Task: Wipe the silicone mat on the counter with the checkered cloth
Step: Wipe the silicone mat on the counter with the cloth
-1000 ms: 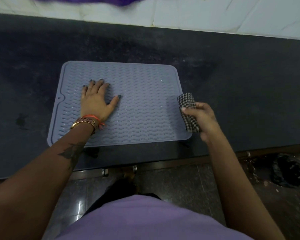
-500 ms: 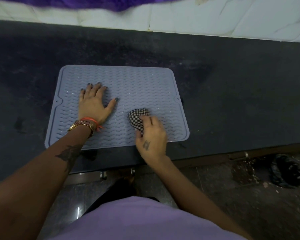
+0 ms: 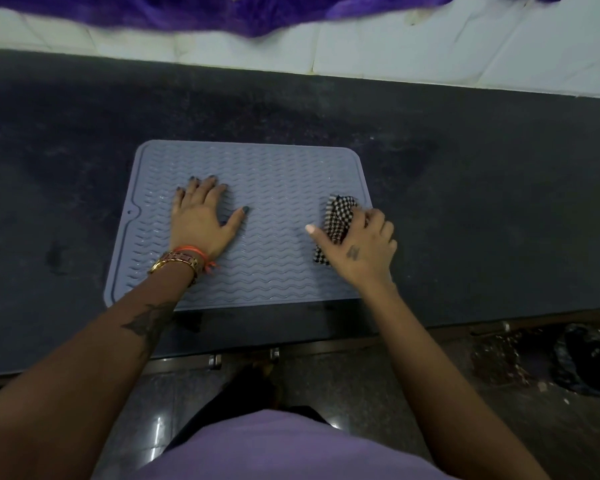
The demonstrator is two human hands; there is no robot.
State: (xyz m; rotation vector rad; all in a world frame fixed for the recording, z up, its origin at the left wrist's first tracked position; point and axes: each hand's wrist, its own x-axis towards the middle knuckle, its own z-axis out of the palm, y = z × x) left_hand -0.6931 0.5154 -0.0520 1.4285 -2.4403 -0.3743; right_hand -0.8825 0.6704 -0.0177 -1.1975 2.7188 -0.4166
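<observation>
A grey-blue silicone mat (image 3: 278,188) with wavy ridges lies flat on the dark counter (image 3: 482,202). My left hand (image 3: 201,220) rests palm down on the mat's left half, fingers spread, holding nothing. My right hand (image 3: 361,247) presses a bunched black-and-white checkered cloth (image 3: 338,216) onto the mat near its right edge. Part of the cloth is hidden under my fingers and palm.
White wall tiles (image 3: 430,53) run behind the counter, with purple fabric (image 3: 222,12) hanging at the top. The counter's front edge (image 3: 430,323) is close to my body. A dark bag (image 3: 586,362) and debris lie on the floor at lower right.
My right hand swept the cloth from the mat's right edge to its middle and back toward the right edge. My left hand stayed pressed on the mat.
</observation>
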